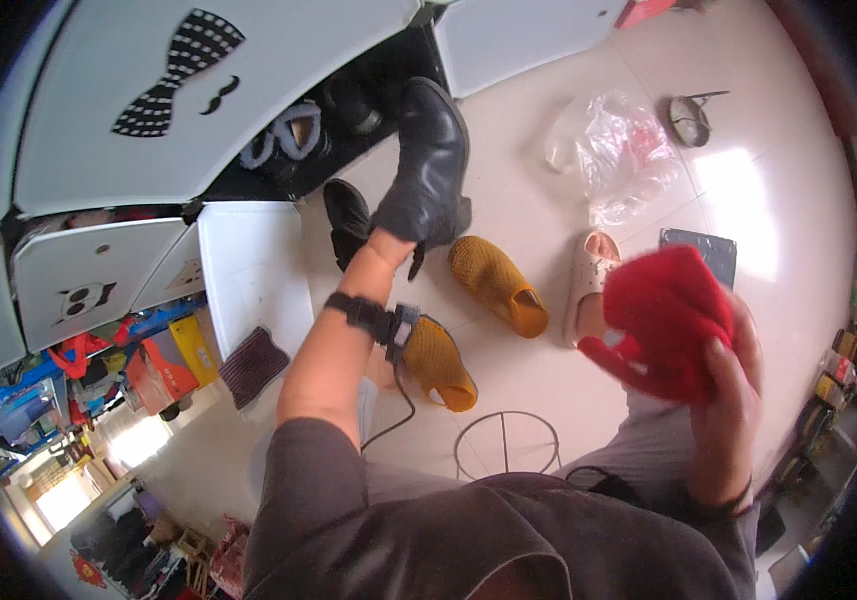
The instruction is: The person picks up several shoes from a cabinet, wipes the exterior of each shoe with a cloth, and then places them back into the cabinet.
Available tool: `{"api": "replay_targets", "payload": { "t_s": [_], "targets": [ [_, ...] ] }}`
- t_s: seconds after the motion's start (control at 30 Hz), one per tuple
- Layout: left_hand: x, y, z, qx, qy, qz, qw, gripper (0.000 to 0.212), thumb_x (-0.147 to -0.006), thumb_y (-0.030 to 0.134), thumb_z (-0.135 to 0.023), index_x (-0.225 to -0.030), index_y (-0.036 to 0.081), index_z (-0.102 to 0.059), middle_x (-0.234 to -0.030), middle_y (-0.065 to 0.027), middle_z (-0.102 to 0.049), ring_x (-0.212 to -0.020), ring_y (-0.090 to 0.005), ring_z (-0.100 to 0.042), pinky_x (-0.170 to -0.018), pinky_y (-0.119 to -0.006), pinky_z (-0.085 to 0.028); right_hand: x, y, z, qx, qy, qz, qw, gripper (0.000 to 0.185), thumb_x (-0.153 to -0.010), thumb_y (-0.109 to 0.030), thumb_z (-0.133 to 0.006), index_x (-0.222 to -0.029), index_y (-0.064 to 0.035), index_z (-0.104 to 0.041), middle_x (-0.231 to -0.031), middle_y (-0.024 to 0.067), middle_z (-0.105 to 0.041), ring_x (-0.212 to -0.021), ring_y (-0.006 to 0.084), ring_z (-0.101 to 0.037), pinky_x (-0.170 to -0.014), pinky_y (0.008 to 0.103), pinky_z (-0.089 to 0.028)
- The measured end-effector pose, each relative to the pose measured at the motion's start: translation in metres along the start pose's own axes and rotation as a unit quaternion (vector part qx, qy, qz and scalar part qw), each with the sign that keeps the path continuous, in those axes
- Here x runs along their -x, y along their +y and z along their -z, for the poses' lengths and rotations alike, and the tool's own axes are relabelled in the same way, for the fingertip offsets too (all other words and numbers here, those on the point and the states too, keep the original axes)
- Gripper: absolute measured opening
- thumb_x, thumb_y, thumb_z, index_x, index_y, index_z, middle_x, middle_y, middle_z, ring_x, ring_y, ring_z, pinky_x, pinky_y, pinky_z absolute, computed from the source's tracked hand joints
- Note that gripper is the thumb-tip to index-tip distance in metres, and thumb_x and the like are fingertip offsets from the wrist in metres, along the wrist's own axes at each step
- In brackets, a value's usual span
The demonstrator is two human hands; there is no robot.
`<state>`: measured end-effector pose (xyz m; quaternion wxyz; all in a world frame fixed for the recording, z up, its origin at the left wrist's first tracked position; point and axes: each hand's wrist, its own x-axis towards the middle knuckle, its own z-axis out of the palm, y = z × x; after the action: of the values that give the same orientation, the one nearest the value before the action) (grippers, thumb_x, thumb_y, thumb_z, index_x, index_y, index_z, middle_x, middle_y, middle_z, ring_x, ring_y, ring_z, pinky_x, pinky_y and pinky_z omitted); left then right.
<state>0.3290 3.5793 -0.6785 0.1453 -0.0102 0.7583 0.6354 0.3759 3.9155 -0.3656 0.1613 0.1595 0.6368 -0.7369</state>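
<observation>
A black leather ankle boot (428, 150) covers my left hand, which is hidden inside its shaft; only the wrist and forearm show. Whether those fingers are closed cannot be seen. Beside this boot lies another black shoe (346, 214) on the floor. On the right, my right hand (732, 367) grips a bunched, fuzzy red cloth (668, 322), held above the floor. Two mustard textured slip-on shoes, one (496, 281) in the middle and one (439, 364) nearer to me, lie between my arms. A beige shoe (582, 289) is on my foot, just left of the red cloth.
White cube cabinets (120, 97) stand at the upper left, with more footwear (297, 131) in a dark compartment. A clear plastic bag (616, 150), a round metal object (689, 120), a dark flat case (706, 247) and a wire ring stand (507, 442) are on the tiles.
</observation>
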Motion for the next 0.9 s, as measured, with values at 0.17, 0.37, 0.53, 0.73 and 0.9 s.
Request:
{"api": "replay_targets", "payload": {
  "t_s": [0.17, 0.37, 0.53, 0.73, 0.9],
  "targets": [
    [0.059, 0.144, -0.056, 0.148, -0.067, -0.032, 0.986, 0.035, -0.085, 0.008, -0.042, -0.119, -0.001, -0.038, -0.118, -0.0106, -0.043, -0.100, -0.0177, -0.046, -0.089, -0.024, -0.036, -0.006, 0.002, -0.001, 0.154, -0.035, 0.320, 0.934, 0.041, -0.076, 0.006, -0.043, -0.116, 0.0012, -0.042, -0.118, 0.0147, -0.044, -0.108, 0.0240, -0.045, -0.092, 0.0319, -0.035],
    [0.137, 0.265, -0.127, -0.142, -0.079, -0.199, 0.966, 0.040, -0.083, 0.004, -0.045, -0.122, 0.000, -0.033, -0.117, -0.0102, -0.043, -0.105, -0.0160, -0.043, -0.090, -0.024, -0.036, -0.016, 0.015, -0.034, 0.359, -0.030, 0.532, 0.767, 0.036, -0.072, 0.001, -0.053, -0.108, -0.0042, -0.050, -0.116, 0.0160, -0.045, -0.112, 0.0344, -0.038, -0.094, 0.0381, -0.032],
    [0.181, 0.263, -0.114, 0.003, -0.026, -0.206, 0.978, 0.048, -0.084, 0.008, -0.044, -0.126, 0.000, -0.023, -0.126, -0.0109, -0.034, -0.114, -0.0173, -0.036, -0.096, -0.027, -0.030, 0.038, 0.047, -0.059, 0.302, -0.177, 0.501, 0.792, 0.032, -0.072, 0.001, -0.051, -0.104, -0.0018, -0.051, -0.111, 0.0166, -0.049, -0.109, 0.0342, -0.042, -0.092, 0.0386, -0.035],
    [0.197, 0.266, -0.091, 0.327, 0.050, -0.089, 0.940, 0.037, -0.082, 0.006, -0.048, -0.118, 0.002, -0.040, -0.109, -0.0099, -0.051, -0.099, -0.0155, -0.047, -0.087, -0.026, -0.038, 0.090, 0.072, -0.058, 0.139, -0.320, 0.348, 0.870, 0.026, -0.080, -0.002, -0.047, -0.106, -0.0019, -0.049, -0.104, 0.0139, -0.053, -0.100, 0.0260, -0.050, -0.087, 0.0331, -0.039],
    [0.213, 0.273, -0.074, -0.227, 0.133, -0.208, 0.942, 0.041, -0.081, 0.004, -0.044, -0.121, 0.000, -0.035, -0.116, -0.0156, -0.045, -0.105, -0.0239, -0.043, -0.093, -0.029, -0.032, 0.086, 0.034, -0.045, -0.248, -0.211, 0.012, 0.945, 0.029, -0.088, -0.013, -0.039, -0.114, -0.0013, -0.044, -0.087, 0.0082, -0.058, -0.071, 0.0128, -0.057, -0.063, 0.0244, -0.048]
  ]
}}
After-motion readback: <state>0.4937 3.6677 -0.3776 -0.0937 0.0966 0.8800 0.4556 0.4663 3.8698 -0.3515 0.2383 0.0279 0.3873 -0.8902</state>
